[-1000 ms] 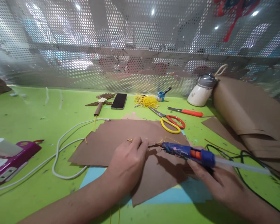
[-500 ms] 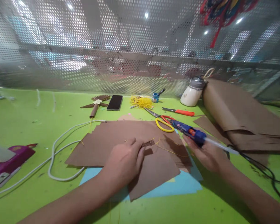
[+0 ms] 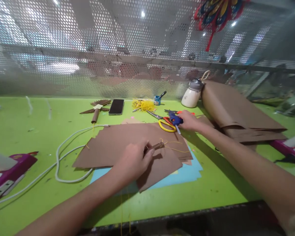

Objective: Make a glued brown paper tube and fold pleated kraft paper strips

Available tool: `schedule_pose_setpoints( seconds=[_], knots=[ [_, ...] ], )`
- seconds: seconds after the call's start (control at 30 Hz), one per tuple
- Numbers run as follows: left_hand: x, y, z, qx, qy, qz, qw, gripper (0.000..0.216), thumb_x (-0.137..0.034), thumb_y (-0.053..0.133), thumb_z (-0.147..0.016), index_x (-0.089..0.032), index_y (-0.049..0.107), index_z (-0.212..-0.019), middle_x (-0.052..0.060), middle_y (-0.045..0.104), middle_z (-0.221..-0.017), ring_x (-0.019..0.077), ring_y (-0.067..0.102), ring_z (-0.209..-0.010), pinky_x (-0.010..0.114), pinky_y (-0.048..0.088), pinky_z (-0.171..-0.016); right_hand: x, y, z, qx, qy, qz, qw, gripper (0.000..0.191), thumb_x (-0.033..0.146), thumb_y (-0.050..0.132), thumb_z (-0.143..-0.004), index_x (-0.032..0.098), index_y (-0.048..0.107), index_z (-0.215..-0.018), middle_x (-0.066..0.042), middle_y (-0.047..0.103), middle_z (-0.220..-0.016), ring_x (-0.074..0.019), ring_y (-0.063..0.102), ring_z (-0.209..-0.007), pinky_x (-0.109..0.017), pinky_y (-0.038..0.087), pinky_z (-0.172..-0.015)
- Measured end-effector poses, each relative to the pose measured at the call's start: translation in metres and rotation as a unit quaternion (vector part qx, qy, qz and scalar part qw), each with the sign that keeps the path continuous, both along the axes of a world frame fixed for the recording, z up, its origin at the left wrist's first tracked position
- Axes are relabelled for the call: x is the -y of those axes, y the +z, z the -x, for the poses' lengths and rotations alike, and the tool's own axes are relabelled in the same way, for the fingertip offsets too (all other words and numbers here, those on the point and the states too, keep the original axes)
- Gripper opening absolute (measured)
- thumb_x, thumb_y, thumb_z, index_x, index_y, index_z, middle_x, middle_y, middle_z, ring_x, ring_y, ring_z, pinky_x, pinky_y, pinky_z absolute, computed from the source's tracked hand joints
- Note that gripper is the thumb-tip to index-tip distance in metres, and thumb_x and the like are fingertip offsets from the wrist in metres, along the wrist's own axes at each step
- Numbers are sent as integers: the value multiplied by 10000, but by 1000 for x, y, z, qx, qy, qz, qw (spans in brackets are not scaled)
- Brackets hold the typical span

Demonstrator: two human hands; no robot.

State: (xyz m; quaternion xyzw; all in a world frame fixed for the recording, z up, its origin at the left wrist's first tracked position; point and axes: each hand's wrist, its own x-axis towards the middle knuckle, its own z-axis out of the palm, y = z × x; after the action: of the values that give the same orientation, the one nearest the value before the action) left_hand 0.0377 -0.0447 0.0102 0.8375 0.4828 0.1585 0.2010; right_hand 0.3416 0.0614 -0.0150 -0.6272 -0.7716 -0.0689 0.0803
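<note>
My left hand (image 3: 135, 159) pinches a small folded strip of brown paper (image 3: 158, 146) between thumb and fingers, over the brown paper sheets (image 3: 115, 141). Thin yellow strings (image 3: 178, 149) trail from the strip's far end to the right. My right hand (image 3: 188, 120) is reached forward and closed around a blue glue gun (image 3: 175, 118), whose clear glue stick pokes out toward me. Just beside and under the glue gun lie scissors (image 3: 154, 115) with yellow and red handles. A red-handled tool (image 3: 192, 113) is partly hidden behind my right hand.
Light blue sheets (image 3: 186, 177) lie under the brown paper. Farther back are a paper figure (image 3: 95, 113), a phone (image 3: 116, 107), yellow shreds (image 3: 144, 105), a blue jar (image 3: 157, 100) and a bottle (image 3: 191, 94). Purple power strips (image 3: 14, 172) and a white cable (image 3: 57, 160) flank the work.
My right hand has carried the glue gun forward and left, from beside the sheets to the scissors. The left hand still holds the strip, now tilted up slightly. The view has shifted right.
</note>
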Motion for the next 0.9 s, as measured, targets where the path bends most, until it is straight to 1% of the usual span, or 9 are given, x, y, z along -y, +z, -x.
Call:
schedule_pose_setpoints(
  seconds=[0.1,0.2,0.33,0.37,0.4,0.47,0.53,0.73,0.9],
  knots=[
    [0,-1,-1,-9,-16,-17,1000,211,-340,433,-887,-202,591,-868,39,676,-739,188,582,-630,257,274,-525,-8,7,2,7,15,25,1000,242,312,697,-686,161,707,-874,-92,657,-897,-238,580,-848,-280,407,-701],
    [1,1,0,-24,-27,-18,999,220,-346,425,-891,-203,589,-858,35,668,-734,179,567,-611,258,254,-518,3,21,5,1,26,22,999,272,263,722,-672,159,708,-922,-93,669,-929,-257,587,-885,-308,427,-748],
    [-2,8,4,-47,-41,-40,997,227,-346,431,-882,-199,598,-836,30,647,-696,170,539,-584,261,236,-511,59,37,28,-31,41,-36,998,234,260,556,-849,130,652,-1019,-146,635,-1059,-277,547,-1011,-387,424,-847],
    [-4,10,6,-52,-42,-44,997,220,-336,438,-875,-196,600,-825,28,641,-686,164,530,-573,260,231,-506,78,38,38,-44,70,-42,996,218,278,541,-868,146,644,-1006,-127,635,-1049,-254,550,-997,-372,433,-843],
    [-7,12,7,-55,-41,-40,997,208,-322,447,-865,-193,602,-814,26,637,-679,156,521,-562,258,230,-501,98,38,48,-70,152,-44,985,196,264,549,-865,137,639,-985,-124,637,-1005,-237,556,-955,-361,445,-827],
    [-11,17,10,-50,-46,-26,997,222,-333,455,-861,-185,603,-787,21,635,-673,144,516,-557,251,243,-498,134,34,66,-57,284,5,957,127,258,564,-863,163,641,-896,-100,632,-924,-223,547,-901,-359,452,-796],
    [-14,21,11,-40,-53,-5,998,239,-351,461,-860,-179,605,-779,12,637,-666,134,515,-558,240,269,-507,157,26,79,-15,329,30,944,112,242,579,-853,158,636,-900,-108,625,-922,-237,532,-918,-373,455,-782],
    [-6,27,19,-63,-62,-4,996,268,-378,468,-871,-168,620,-803,22,651,-699,131,513,-566,236,293,-516,158,-4,89,58,345,-25,936,160,99,481,-876,110,640,-858,-123,614,-844,-224,510,-824,-361,429,-731],
    [12,23,42,-69,-27,-6,997,256,-381,486,-875,-174,634,-851,39,667,-739,153,561,-640,241,330,-557,156,-13,88,26,347,-56,936,221,34,434,-859,104,641,-833,-112,601,-792,-207,479,-754,-336,405,-672]
  ],
)
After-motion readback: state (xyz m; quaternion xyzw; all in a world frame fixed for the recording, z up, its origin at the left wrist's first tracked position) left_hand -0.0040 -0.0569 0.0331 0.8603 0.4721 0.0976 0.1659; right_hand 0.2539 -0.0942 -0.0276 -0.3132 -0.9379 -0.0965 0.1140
